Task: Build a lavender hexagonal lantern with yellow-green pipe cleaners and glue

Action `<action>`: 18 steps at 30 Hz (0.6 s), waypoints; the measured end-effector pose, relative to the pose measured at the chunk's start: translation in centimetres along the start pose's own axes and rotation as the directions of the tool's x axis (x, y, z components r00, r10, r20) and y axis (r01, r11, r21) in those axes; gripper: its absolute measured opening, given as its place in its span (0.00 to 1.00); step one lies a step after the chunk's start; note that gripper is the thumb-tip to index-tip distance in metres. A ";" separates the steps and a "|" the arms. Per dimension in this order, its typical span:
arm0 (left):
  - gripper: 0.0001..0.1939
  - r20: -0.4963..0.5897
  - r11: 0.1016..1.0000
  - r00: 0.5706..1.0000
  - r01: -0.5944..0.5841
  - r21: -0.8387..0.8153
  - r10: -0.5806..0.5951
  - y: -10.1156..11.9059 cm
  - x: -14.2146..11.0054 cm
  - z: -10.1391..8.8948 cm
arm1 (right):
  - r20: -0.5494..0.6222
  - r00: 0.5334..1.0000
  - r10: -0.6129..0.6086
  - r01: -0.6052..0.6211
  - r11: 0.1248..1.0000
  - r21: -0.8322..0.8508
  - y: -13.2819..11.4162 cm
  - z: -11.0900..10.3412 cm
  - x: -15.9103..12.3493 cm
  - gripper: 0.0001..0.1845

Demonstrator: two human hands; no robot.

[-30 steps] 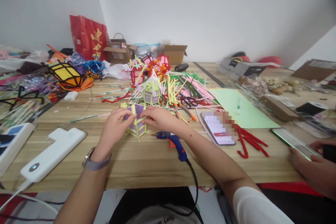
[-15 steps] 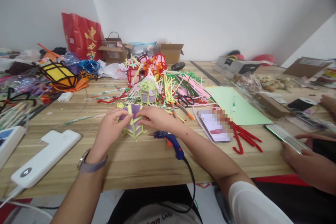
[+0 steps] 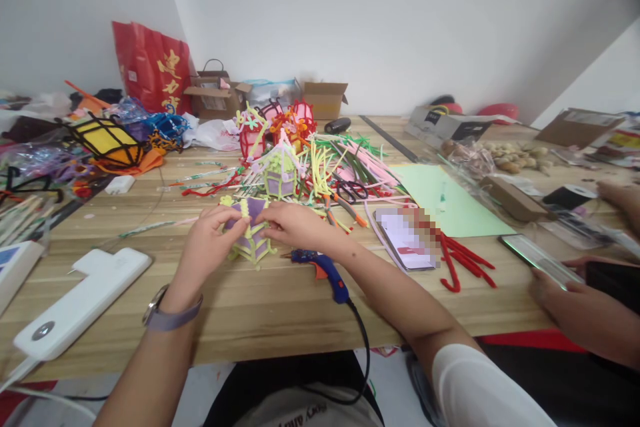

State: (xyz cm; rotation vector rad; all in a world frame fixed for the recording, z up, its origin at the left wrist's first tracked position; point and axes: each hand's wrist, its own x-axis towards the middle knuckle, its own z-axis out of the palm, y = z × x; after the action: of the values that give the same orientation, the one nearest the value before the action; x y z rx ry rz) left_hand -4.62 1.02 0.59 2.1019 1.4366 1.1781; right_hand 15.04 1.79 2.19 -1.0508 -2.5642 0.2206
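A small purple lantern (image 3: 257, 241) edged with pale yellow-green pipe cleaners stands on the table in front of me. My left hand (image 3: 213, 235) pinches its upper left side, thumb and fingers against a yellow strip. From the right, my right hand (image 3: 293, 223) closes its fingertips on the lantern's upper edge. Just what lies between the fingers is partly hidden. A blue hot glue gun (image 3: 325, 270) with an orange trigger rests below my right forearm. Behind the lantern stands a similar purple and green one (image 3: 280, 180) with a pale pink top.
Loose pipe cleaners (image 3: 365, 160), orange-handled pliers (image 3: 350, 210) and black-handled scissors (image 3: 351, 191) lie behind my hands. To the right are a phone (image 3: 405, 240), red pipe cleaners (image 3: 465, 260) and green paper (image 3: 450, 203). Another person's hand (image 3: 565, 303) holds a phone. A white power strip (image 3: 83, 300) lies left.
The view has shifted slightly, so everything sits a little farther left. Both hands keep nearly the same hold on the lantern.
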 end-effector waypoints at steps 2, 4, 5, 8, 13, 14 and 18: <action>0.12 0.002 1.000 1.000 -0.008 -0.001 0.008 -0.1 0.0 0.0 | 0.001 1.000 -0.004 0.004 1.000 0.003 0.0 0.0 0.0 0.13; 0.12 0.001 1.000 1.000 -0.012 -0.005 0.012 -0.1 0.1 0.0 | 0.004 1.000 -0.001 0.001 1.000 0.009 0.0 0.0 0.1 0.13; 0.11 0.000 1.000 1.000 -0.016 -0.005 0.016 -0.1 0.1 0.0 | 0.006 1.000 0.000 0.000 1.000 0.014 0.0 0.0 0.1 0.13; 0.11 -0.010 1.000 1.000 -0.022 0.004 0.022 0.0 0.0 0.1 | 0.001 1.000 -0.006 0.006 1.000 0.027 0.1 0.0 0.1 0.12; 0.11 0.006 0.999 1.000 -0.029 0.020 0.029 0.2 -0.1 0.2 | -0.042 0.999 -0.009 0.011 0.999 0.043 0.3 0.2 0.1 0.11; 0.11 0.007 0.999 0.999 -0.031 0.021 0.031 0.2 -0.1 0.2 | -0.046 0.999 -0.007 0.009 0.999 0.047 0.3 0.3 0.0 0.11; 0.11 0.003 0.999 0.999 -0.034 0.017 0.034 0.2 -0.1 0.2 | -0.048 0.999 0.001 0.002 0.998 0.055 0.4 0.4 0.0 0.11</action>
State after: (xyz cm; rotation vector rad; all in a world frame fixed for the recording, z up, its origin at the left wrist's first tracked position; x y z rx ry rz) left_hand -4.37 0.87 0.52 2.1464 1.4196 1.1796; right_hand 15.16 2.06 1.71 -1.0233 -2.5010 0.2614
